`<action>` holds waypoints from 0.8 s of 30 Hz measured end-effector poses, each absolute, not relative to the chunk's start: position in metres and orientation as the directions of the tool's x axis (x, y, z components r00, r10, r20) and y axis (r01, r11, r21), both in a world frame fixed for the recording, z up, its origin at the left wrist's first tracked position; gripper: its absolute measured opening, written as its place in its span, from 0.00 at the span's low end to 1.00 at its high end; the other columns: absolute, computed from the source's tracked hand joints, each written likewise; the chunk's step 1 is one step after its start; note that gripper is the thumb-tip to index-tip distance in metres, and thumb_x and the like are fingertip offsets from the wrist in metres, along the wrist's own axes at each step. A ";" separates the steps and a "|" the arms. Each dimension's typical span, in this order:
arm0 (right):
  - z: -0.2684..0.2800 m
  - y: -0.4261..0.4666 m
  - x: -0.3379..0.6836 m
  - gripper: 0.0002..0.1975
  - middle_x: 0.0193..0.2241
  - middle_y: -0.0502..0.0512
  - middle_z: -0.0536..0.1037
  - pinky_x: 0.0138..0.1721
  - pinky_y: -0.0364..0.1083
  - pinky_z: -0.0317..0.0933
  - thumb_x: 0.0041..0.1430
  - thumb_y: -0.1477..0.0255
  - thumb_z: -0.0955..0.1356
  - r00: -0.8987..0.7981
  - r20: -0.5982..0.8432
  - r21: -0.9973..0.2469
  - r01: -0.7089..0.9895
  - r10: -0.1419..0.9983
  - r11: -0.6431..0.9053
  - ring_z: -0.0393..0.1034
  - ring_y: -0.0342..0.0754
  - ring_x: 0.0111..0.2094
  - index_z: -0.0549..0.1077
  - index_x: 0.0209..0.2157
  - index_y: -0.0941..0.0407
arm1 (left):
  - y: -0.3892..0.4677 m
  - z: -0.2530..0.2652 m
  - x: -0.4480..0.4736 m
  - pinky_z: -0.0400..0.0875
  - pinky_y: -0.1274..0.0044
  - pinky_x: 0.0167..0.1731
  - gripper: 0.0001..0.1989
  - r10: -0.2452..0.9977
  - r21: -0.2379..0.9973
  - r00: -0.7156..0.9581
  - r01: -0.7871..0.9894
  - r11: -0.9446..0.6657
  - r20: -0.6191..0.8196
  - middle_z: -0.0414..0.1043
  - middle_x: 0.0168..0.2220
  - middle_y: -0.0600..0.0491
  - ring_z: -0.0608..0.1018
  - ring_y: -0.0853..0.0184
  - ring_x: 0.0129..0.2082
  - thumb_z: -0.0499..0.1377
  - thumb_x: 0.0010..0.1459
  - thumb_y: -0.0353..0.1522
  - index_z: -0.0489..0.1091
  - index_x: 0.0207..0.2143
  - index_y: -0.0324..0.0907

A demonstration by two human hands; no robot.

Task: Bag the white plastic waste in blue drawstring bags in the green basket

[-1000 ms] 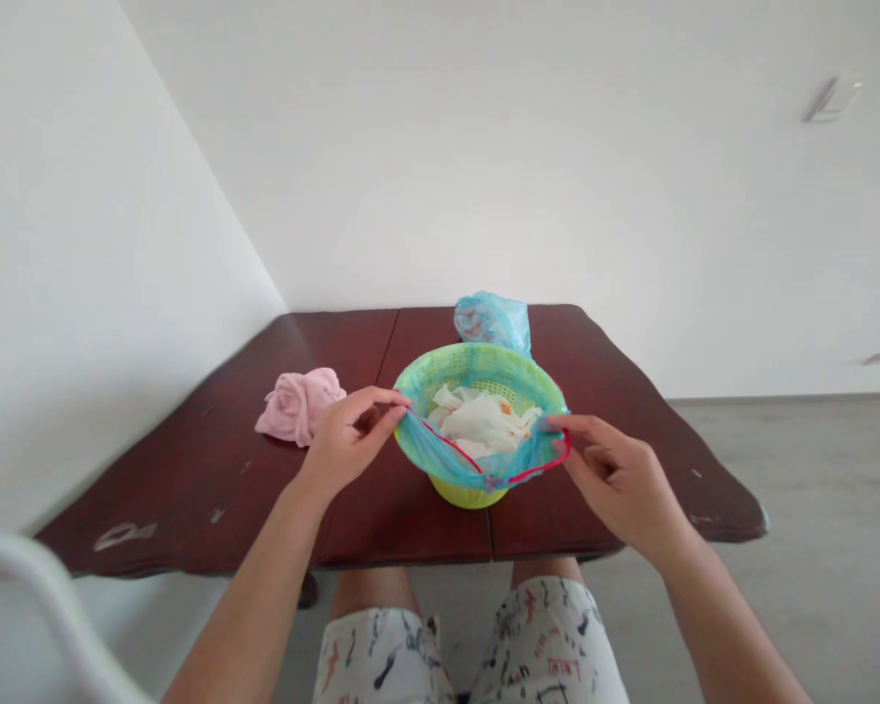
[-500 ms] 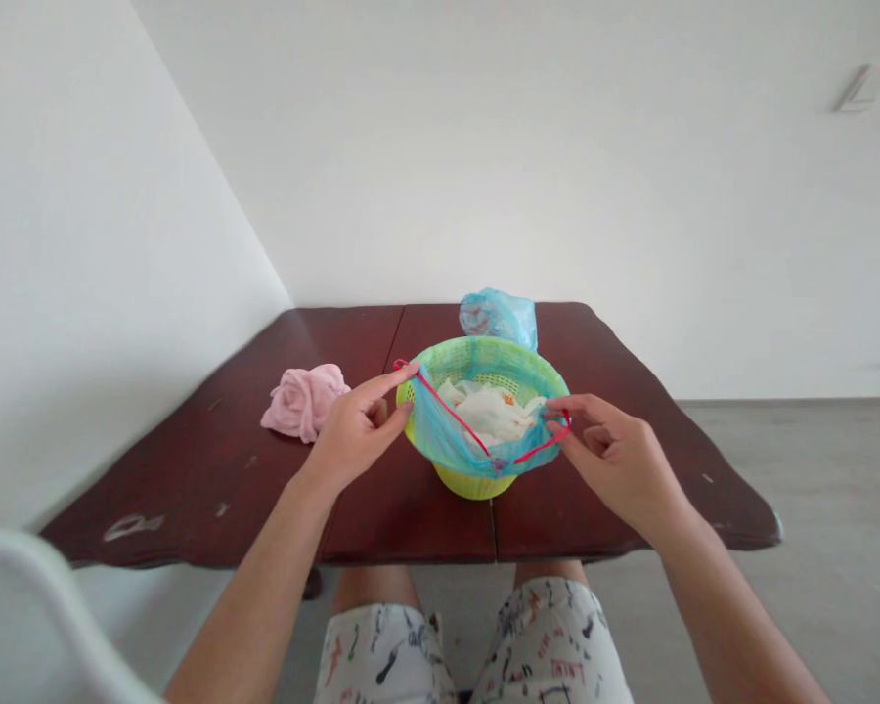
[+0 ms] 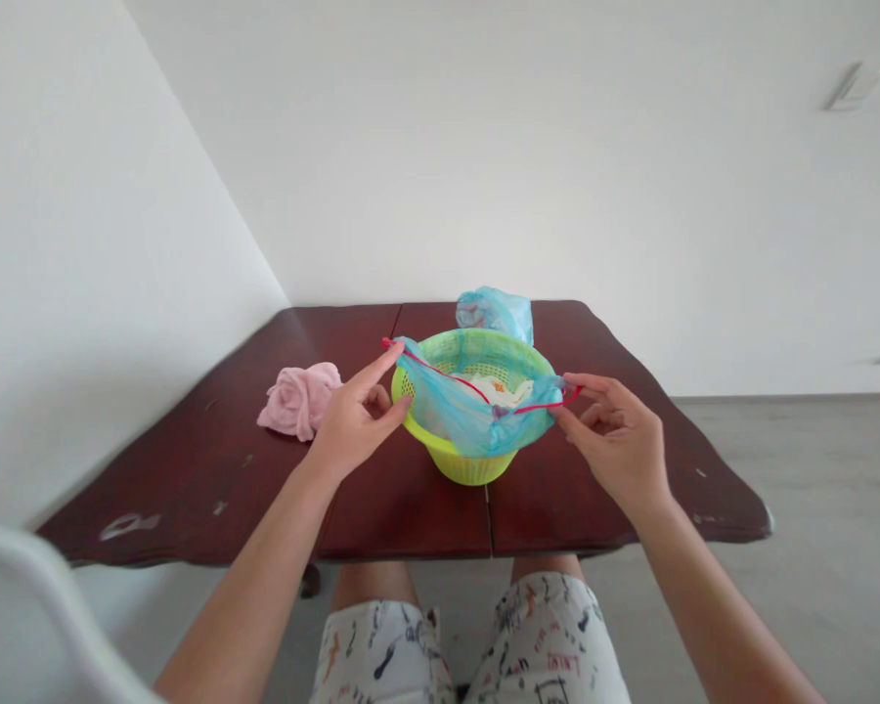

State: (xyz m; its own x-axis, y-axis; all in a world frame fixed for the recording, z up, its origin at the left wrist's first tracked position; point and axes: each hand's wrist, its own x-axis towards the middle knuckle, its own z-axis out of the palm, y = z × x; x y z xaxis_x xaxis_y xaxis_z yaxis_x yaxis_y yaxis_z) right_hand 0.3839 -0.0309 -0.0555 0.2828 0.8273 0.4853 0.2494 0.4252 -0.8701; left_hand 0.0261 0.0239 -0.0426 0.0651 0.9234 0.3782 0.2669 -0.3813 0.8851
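A translucent blue drawstring garbage bag [image 3: 462,430] lines a yellow-green plastic basket [image 3: 469,469] on the table. Its near edge, with a red drawstring, is lifted above the basket's rim. My left hand [image 3: 359,411] has the bag's left corner at its index fingertip, thumb and index spread apart. At the right corner, my right hand [image 3: 616,430] pinches the bag and red drawstring between thumb and fingers. Crumpled white tissue-like waste [image 3: 509,391] with orange marks lies inside, partly hidden by the raised edge.
A crumpled pink cloth [image 3: 299,401] lies left of the basket on the dark red wooden table [image 3: 411,523]. Behind the basket sits another bunched blue plastic bag [image 3: 495,311]. White walls stand at the back and left; a pale curved rail [image 3: 51,577] is at lower left.
Both hands have raised the bag's near edge off the front of the basket and spread it slightly wider. More of the basket's front rim shows, and less of the white waste.
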 end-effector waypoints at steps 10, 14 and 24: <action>-0.053 -0.002 0.387 0.23 0.63 0.61 0.88 0.18 0.42 0.61 0.70 0.64 0.81 0.182 0.489 -0.864 0.240 0.853 0.443 0.60 0.35 0.18 0.84 0.64 0.48 | 0.026 -0.040 0.027 0.62 0.82 0.22 0.47 0.908 0.870 0.041 0.269 -0.413 0.418 0.74 0.23 0.61 0.67 0.73 0.21 0.82 0.56 0.35 0.76 0.76 0.47; -0.042 0.021 0.391 0.20 0.56 0.59 0.91 0.26 0.44 0.71 0.72 0.62 0.79 0.199 0.547 -0.828 0.273 0.813 0.490 0.71 0.40 0.23 0.86 0.61 0.51 | 0.042 -0.045 0.025 0.73 0.81 0.25 0.36 0.877 0.881 -0.092 0.099 -0.463 0.472 0.90 0.48 0.47 0.73 0.75 0.24 0.81 0.59 0.40 0.82 0.69 0.46; -0.024 0.102 0.387 0.13 0.40 0.58 0.89 0.46 0.55 0.78 0.65 0.56 0.78 0.135 0.576 -0.808 0.246 0.806 0.536 0.83 0.56 0.42 0.83 0.39 0.51 | 0.105 -0.026 0.013 0.70 0.82 0.22 0.30 0.926 0.916 -0.033 -0.134 -0.378 0.377 0.78 0.34 0.62 0.71 0.75 0.22 0.83 0.53 0.42 0.78 0.54 0.49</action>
